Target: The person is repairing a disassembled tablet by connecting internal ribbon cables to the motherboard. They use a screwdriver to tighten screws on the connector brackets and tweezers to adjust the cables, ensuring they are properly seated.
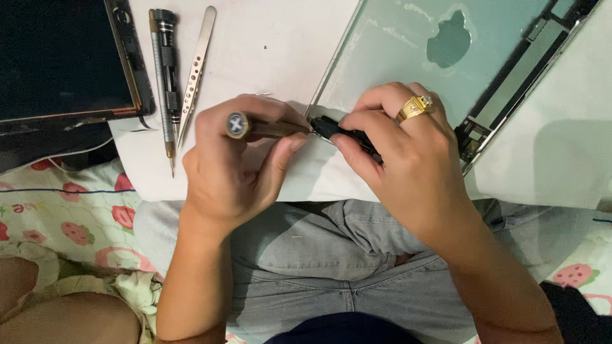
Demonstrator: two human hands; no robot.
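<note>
My left hand [233, 165] grips a small brown-handled screwdriver [261, 127] lying almost level, its tip pointing right at a small black part [335, 129]. My right hand [401, 150], with a gold ring on one finger, pinches that black part at the near corner of an opened tablet's silver back shell [408, 57]. The shell lies on a white sheet [268, 44] across my lap. My fingers hide the screwdriver's tip and most of the black part.
A dark screen panel [60, 60] lies at the far left. Beside it on the white sheet are two slim screwdrivers [167, 76] and metal tweezers [196, 70]. Grey trousers [319, 255] and strawberry-print bedding [64, 216] fill the foreground.
</note>
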